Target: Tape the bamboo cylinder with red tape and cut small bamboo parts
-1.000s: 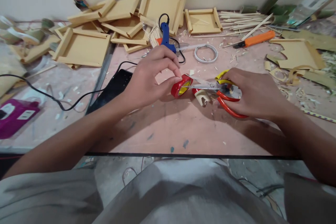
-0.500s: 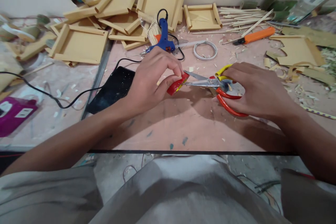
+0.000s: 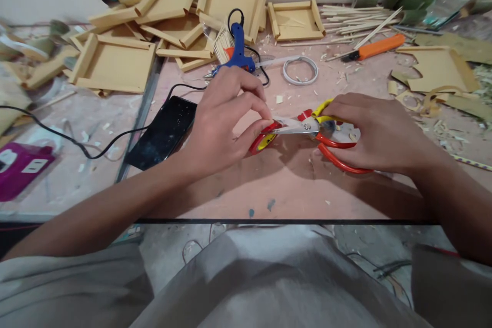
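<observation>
My left hand [image 3: 226, 125] pinches a small red piece with a yellow patch [image 3: 265, 141] between thumb and fingertips; its exact kind I cannot make out. In my right hand [image 3: 384, 133] are scissors [image 3: 306, 126] with one yellow and one red handle, my fingers through the loops. The blades point left and lie nearly together at the edge of the red piece. Another bit of red [image 3: 305, 115] shows just behind the scissors' pivot. Left of my left hand lies a black phone [image 3: 163, 130].
Behind my hands are a blue glue gun [image 3: 239, 51], a roll of white tape [image 3: 300, 70] and an orange cutter [image 3: 380, 47]. Cardboard trays [image 3: 115, 64] pile up at the back left. Thin sticks [image 3: 353, 20] and cardboard scraps [image 3: 442, 69] lie right. A purple object [image 3: 25, 171] sits far left.
The scissor blades have come closer together at the red piece. That piece has turned, so more of its yellow patch shows, and my left hand has shifted slightly right.
</observation>
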Motion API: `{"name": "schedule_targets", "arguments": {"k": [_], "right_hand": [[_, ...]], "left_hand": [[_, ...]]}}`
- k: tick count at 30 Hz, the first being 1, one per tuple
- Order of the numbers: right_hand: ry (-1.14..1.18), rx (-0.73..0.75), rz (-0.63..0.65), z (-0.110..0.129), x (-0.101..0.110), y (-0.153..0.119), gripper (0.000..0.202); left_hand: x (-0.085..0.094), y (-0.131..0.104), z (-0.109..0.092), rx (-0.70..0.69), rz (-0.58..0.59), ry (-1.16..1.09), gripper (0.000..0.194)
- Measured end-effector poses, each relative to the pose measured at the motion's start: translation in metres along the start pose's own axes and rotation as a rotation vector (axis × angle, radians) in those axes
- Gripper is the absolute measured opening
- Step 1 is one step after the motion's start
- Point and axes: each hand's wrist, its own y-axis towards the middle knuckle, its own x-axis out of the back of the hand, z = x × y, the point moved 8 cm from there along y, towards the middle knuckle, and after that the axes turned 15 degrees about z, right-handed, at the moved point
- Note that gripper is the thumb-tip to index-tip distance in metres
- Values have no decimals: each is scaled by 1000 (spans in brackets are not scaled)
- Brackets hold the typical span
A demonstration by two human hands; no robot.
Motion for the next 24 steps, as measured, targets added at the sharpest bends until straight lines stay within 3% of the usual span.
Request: {"name": "schedule_targets", "arguments": {"k": [11,24], "right_hand": [[7,-33,-24,25,3,-5,32],[94,-58,14,13,-2,-6,25]], "left_hand": [[8,-1,-11,87,106,-80,9],[6,0,-6,76,127,-147,10]]}}
